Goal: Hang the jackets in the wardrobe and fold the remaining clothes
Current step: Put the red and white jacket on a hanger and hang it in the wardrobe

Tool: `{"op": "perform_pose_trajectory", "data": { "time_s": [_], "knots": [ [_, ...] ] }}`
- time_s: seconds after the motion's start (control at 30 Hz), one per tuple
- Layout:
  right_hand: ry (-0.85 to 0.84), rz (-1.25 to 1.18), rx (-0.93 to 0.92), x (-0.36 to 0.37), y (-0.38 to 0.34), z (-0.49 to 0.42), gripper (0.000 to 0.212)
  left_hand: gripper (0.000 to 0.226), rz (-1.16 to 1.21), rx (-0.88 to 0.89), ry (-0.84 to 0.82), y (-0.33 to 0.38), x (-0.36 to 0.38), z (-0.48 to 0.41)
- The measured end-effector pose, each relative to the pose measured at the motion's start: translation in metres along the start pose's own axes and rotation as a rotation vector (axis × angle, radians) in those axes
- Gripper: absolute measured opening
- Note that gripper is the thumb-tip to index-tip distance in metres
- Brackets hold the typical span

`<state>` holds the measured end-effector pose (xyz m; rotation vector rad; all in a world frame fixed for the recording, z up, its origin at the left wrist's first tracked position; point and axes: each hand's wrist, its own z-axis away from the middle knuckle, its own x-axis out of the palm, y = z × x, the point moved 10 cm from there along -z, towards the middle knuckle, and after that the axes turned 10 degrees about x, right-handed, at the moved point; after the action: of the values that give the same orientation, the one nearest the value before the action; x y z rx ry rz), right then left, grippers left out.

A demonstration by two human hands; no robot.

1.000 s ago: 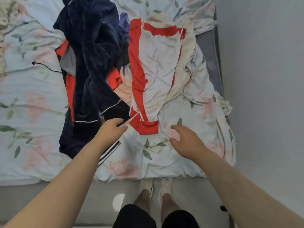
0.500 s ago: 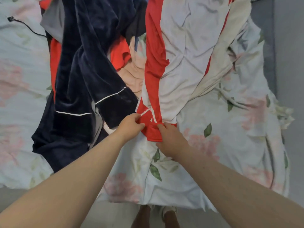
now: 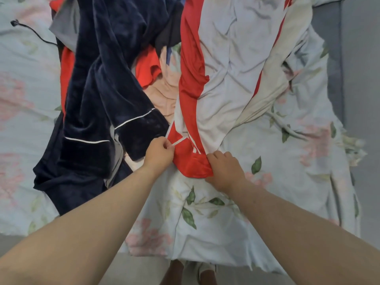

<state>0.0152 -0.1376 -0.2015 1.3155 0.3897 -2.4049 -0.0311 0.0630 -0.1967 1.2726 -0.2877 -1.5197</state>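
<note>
A white jacket with red side stripes and a red hem lies lengthwise on the bed. My left hand pinches its white zipper edge at the hem. My right hand grips the red hem on the right side. A dark navy velvet garment with white piping lies in a heap to the left, touching the jacket. Red cloth and a peach garment show between the two.
The bed carries a pale floral sheet, rumpled at the right edge. A grey wall runs along the right side. A black cord lies on the sheet at far left. My feet stand on the floor below the bed edge.
Both hands came from above the sheet to the jacket's red hem and took hold of it. The right hand slid rightward along the hem. The view moved closer to the bed.
</note>
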Motion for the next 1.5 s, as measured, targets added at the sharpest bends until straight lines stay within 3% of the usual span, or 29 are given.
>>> {"op": "perform_pose_trajectory", "data": {
  "time_s": [0.1,0.2,0.37,0.47,0.57,0.77,0.9,1.1,1.3,1.4,1.5],
  "knots": [
    [0.047,-0.339,0.119,-0.006,0.017,-0.001,0.004,0.015,0.124,-0.079,0.079,-0.002,-0.003,-0.005],
    [-0.005,-0.687,0.200,-0.005,0.031,0.003,0.020,0.018,0.191,-0.109,0.057,-0.001,0.005,-0.012],
    [-0.002,-1.071,0.372,-0.017,0.057,0.024,0.020,0.022,0.283,-0.117,0.060,0.021,0.010,-0.013],
    [-0.203,-1.617,0.601,-0.002,0.060,0.046,0.013,0.026,0.400,-0.148,-0.029,0.044,0.020,-0.003],
    [-0.233,-2.023,0.628,-0.015,0.056,0.062,0.014,0.026,0.417,-0.098,-0.048,0.075,0.017,0.015],
    [-0.115,-2.460,0.597,-0.065,0.067,0.095,0.022,0.025,0.472,0.025,0.088,0.130,-0.017,0.046],
    [-0.026,-2.519,0.469,-0.118,0.084,0.118,0.031,0.024,0.590,-0.005,0.082,0.161,-0.034,0.063],
    [0.027,-2.396,0.399,-0.190,0.103,0.146,0.020,0.020,0.688,0.041,0.070,0.221,-0.067,0.088],
    [0.061,-2.252,0.035,-0.308,0.104,0.179,0.040,0.043,0.727,0.210,-0.045,0.314,-0.111,0.104],
    [0.147,-2.053,-0.048,-0.371,0.106,0.193,0.037,0.029,0.701,0.340,-0.040,0.367,-0.140,0.110],
    [0.290,-1.908,-0.004,-0.425,0.116,0.207,0.025,0.016,0.654,0.414,0.034,0.409,-0.171,0.114]
  ]
}}
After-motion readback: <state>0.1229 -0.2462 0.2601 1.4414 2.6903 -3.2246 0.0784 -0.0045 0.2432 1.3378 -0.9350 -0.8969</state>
